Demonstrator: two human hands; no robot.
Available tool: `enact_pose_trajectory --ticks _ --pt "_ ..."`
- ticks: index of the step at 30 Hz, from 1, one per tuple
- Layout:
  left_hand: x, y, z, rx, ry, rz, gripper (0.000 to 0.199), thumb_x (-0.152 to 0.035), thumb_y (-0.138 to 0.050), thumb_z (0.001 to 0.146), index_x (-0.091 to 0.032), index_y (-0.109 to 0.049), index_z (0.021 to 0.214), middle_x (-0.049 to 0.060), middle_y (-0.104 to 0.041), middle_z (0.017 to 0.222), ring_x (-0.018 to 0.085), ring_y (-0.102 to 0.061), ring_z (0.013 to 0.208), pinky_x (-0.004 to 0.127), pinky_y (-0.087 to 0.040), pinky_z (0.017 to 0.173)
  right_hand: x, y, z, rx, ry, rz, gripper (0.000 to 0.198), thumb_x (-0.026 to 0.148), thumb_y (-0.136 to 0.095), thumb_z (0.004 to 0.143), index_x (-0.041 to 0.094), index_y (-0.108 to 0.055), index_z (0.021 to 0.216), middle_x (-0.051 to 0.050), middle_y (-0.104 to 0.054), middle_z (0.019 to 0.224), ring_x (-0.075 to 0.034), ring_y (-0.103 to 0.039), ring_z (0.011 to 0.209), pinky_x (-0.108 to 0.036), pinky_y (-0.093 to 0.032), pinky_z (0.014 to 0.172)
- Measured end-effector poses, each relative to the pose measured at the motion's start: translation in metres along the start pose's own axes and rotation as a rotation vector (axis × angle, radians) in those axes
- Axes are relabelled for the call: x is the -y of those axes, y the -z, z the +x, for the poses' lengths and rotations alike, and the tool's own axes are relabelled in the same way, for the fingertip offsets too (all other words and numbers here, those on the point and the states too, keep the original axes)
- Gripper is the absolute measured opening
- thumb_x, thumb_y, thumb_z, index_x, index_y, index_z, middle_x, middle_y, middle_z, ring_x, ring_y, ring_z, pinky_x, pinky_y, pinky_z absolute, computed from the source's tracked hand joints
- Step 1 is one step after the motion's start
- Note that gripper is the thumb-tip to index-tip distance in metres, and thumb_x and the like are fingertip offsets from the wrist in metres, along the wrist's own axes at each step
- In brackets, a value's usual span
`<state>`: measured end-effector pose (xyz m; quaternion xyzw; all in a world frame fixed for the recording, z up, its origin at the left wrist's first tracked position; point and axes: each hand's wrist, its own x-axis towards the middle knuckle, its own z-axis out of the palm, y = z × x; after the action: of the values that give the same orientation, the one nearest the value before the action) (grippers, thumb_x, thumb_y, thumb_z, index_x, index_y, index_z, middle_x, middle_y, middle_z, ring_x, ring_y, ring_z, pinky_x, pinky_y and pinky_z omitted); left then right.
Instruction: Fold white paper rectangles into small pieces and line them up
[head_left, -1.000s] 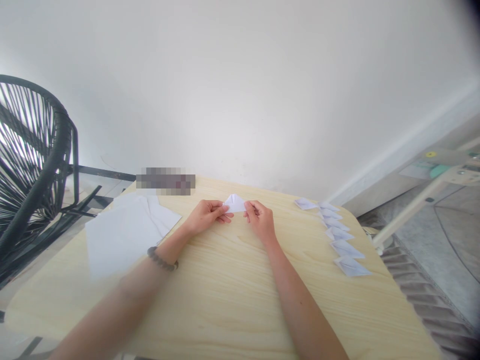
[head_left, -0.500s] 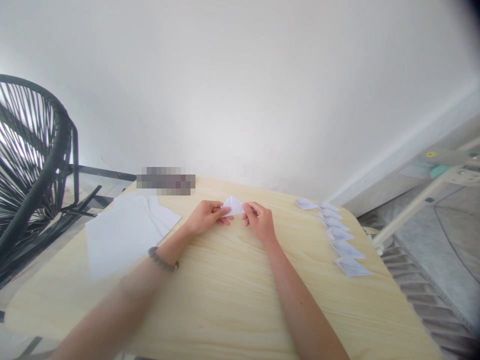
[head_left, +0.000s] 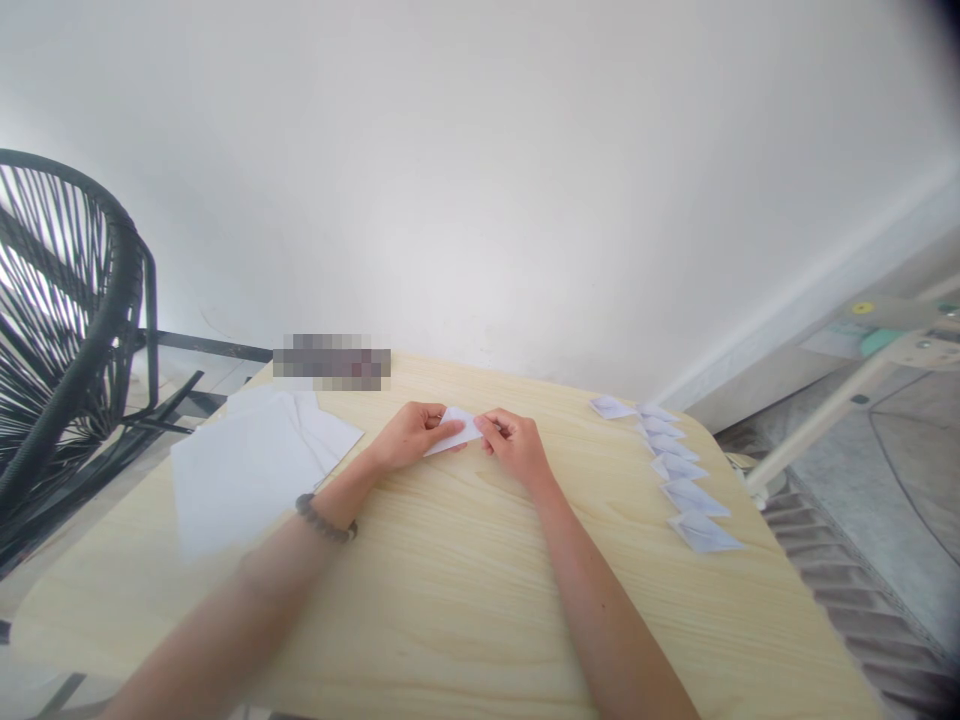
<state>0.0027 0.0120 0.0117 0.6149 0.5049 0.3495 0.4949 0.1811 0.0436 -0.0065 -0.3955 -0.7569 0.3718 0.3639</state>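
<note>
Between my two hands is a small folded piece of white paper, over the far middle part of the table. My left hand grips its left side, the thumb pressed flat on top and fingers beneath. My right hand pinches the right corner between thumb and forefinger. Parts of the paper are hidden under the fingers. To the right, a column of several folded white paper pieces lies along the table's side. Loose white sheets lie overlapping to the left of my left hand.
The light wood-grain table stands against a white wall. A black corded chair is at the left. A blurred-out patch covers something at the far left edge. A pale metal frame stands at the right.
The folded paper has been turned and tilted lower, now showing a plainer face. My right hand has shifted slightly left, closer to my left hand, whose thumb reaches further over the paper.
</note>
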Motion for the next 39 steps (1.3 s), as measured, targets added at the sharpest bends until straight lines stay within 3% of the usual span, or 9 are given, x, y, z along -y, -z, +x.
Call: enact_pose_trajectory --ticks 10,19,25,30,39 --pt "0.003 0.000 0.000 -0.091 -0.076 0.187 0.042 -0.049 -0.041 0.077 -0.014 -0.052 0.058 -0.003 -0.044 0.050 0.007 -0.035 0.045 0.019 -0.025 0.041 -0.001 -0.002 -0.001 0.040 0.009 -0.020 0.029 0.038 -0.044 0.081 0.017 -0.058 0.068 0.001 -0.052 0.050 -0.008 -0.047 0.044 -0.019 -0.037 0.047" --pt "0.003 -0.002 0.002 -0.130 -0.095 0.143 0.041 -0.049 -0.041 0.078 -0.013 -0.056 0.064 -0.003 -0.050 0.055 0.008 -0.041 0.049 0.020 -0.028 0.044 0.000 -0.004 0.000 0.036 -0.046 0.081 0.030 0.042 -0.043 0.080 0.016 -0.055 0.072 0.001 -0.051 0.052 -0.009 -0.048 0.045 -0.019 -0.038 0.046" --pt "0.005 -0.002 0.003 -0.116 -0.064 0.050 0.040 -0.049 -0.042 0.077 -0.013 -0.059 0.081 0.000 -0.057 0.063 0.009 -0.045 0.050 0.019 -0.030 0.043 0.000 -0.002 -0.001 0.051 0.004 0.029 0.034 0.039 -0.037 0.084 0.017 -0.048 0.060 0.001 -0.052 0.053 -0.008 -0.047 0.047 -0.019 -0.038 0.050" --pt "0.011 0.000 0.005 -0.139 -0.074 0.113 0.040 -0.047 -0.044 0.077 -0.012 -0.061 0.079 0.001 -0.057 0.063 0.010 -0.045 0.052 0.019 -0.029 0.043 0.000 -0.002 -0.001 0.068 0.040 -0.076 0.035 0.038 -0.036 0.085 0.017 -0.048 0.059 0.001 -0.053 0.053 -0.008 -0.047 0.047 -0.019 -0.037 0.052" --pt "0.009 -0.002 0.004 -0.151 -0.054 0.089 0.038 -0.047 -0.046 0.075 -0.013 -0.063 0.080 0.002 -0.061 0.068 0.011 -0.049 0.055 0.019 -0.032 0.045 0.001 -0.002 -0.001 0.088 0.033 -0.026 0.033 0.039 -0.038 0.084 0.017 -0.049 0.061 0.002 -0.052 0.052 -0.008 -0.047 0.046 -0.019 -0.036 0.049"
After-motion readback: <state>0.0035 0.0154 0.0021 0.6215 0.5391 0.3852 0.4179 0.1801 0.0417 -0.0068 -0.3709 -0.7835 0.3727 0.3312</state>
